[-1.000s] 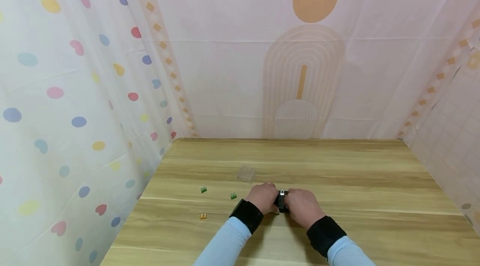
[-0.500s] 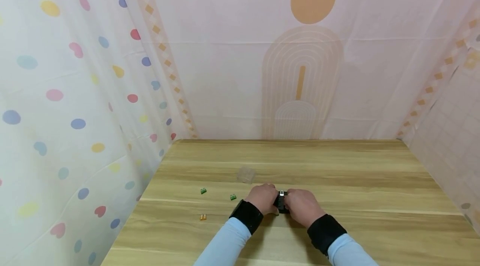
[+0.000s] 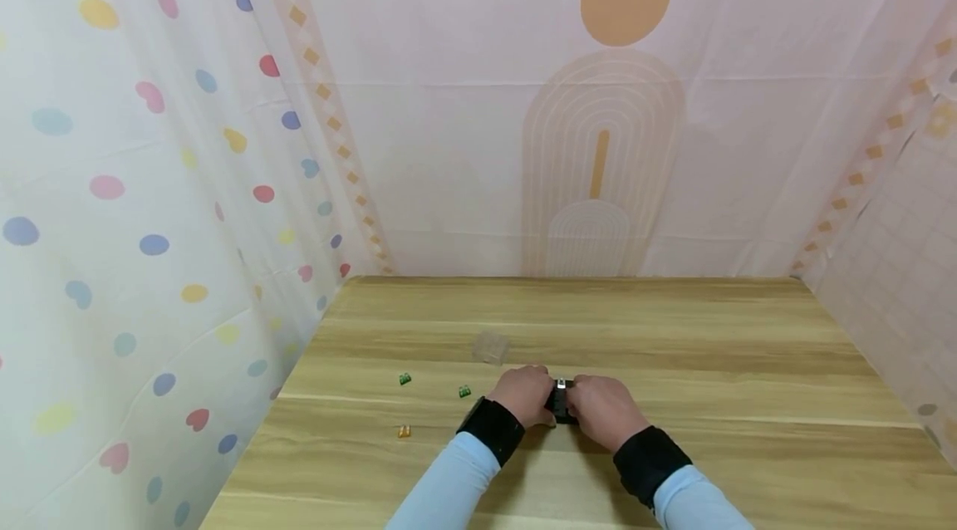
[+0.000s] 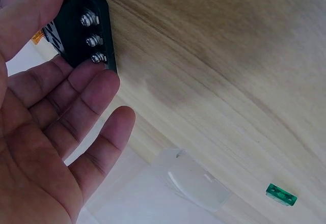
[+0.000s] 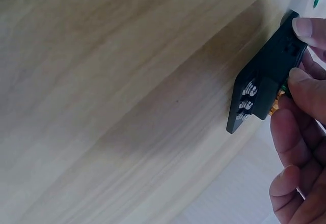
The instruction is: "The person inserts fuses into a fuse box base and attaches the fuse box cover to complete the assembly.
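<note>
A black fuse block with a row of silver screw terminals is held tilted over the table between both hands. My left hand grips it, thumb on one face and fingers curled beneath its edge. On the block's other side, my right hand has thumb and fingertips at the slots. A sliver of a green blade fuse shows at those fingertips, mostly hidden by them. Orange fuse plastic shows beside it on the block.
Left of the hands lie two green blade fuses and an orange blade fuse on the wooden table. A clear plastic cover lies just beyond the left hand. Patterned curtains stand behind and at the sides.
</note>
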A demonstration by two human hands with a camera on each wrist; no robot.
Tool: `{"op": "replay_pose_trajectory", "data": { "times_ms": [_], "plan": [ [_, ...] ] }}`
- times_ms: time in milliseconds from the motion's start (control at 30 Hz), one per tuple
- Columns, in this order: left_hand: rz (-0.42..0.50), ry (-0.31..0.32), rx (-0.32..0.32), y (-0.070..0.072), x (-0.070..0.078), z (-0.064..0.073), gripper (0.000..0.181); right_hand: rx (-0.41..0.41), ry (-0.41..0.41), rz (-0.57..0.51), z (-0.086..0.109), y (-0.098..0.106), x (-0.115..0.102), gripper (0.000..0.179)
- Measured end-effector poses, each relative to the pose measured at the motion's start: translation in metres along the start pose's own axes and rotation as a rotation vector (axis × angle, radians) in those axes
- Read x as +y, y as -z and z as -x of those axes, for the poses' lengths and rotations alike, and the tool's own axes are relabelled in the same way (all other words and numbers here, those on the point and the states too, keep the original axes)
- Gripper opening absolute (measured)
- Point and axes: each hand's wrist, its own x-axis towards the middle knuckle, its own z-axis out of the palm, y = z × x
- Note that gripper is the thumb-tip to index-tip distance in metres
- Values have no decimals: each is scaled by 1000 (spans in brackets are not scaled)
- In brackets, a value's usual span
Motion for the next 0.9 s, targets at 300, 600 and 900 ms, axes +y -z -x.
{"op": "replay_pose_trajectory", "data": {
  "times_ms": [300,600,900],
  "plan": [
    [-19,-6,6,1,1,1,36,-5,2,-5,0,1,1,19],
    [-27,-5,15,2,3,2,35,0,-5,-11,0,1,2,18],
    [-30,-5,11,1,3,1,36,-30,-36,-14,0,-1,3,17]
  ]
}}
